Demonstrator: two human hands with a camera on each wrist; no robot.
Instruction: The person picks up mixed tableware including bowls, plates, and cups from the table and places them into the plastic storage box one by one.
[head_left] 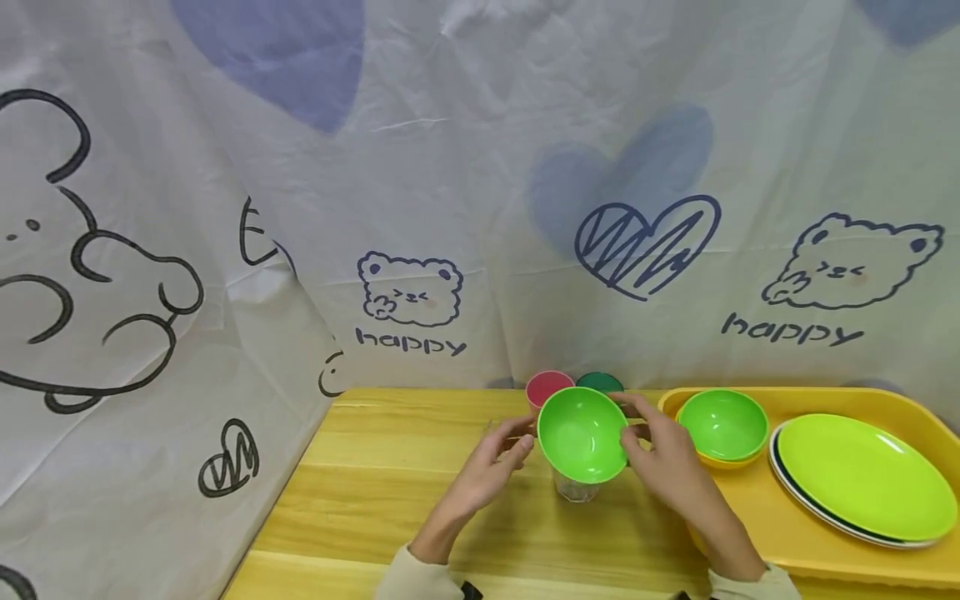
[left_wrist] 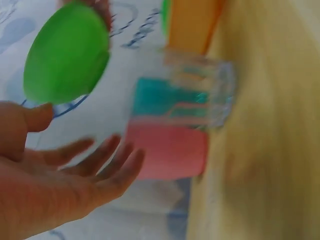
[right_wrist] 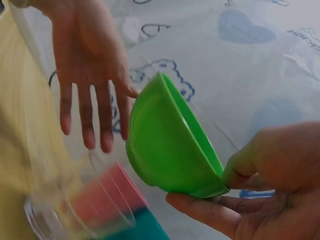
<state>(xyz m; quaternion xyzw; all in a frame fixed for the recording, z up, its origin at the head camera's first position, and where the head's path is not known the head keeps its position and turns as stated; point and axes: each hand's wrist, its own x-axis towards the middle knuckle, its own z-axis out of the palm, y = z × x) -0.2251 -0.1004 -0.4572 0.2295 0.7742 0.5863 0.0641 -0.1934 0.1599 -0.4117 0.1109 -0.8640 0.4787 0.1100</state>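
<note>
A bright green bowl (head_left: 582,435) is held up above the table, its inside turned towards the head camera. My right hand (head_left: 663,454) pinches its rim, thumb at the edge and fingers under the wall, as the bowl (right_wrist: 167,145) shows in the right wrist view. On the other side my left hand (head_left: 487,467) is beside the bowl with its fingers spread; the left hand (left_wrist: 75,175) holds nothing. Below the bowl stands a clear glass (head_left: 576,490), mostly hidden in the head view. A pink cup (head_left: 547,388) and a dark green cup (head_left: 600,382) stand behind it.
To the right, an orange tray (head_left: 750,550) carries another green bowl (head_left: 724,425) stacked on a yellow one, beside a stack of plates topped by a yellow-green plate (head_left: 866,477). A printed white cloth (head_left: 480,167) hangs behind and left of the wooden table (head_left: 360,492).
</note>
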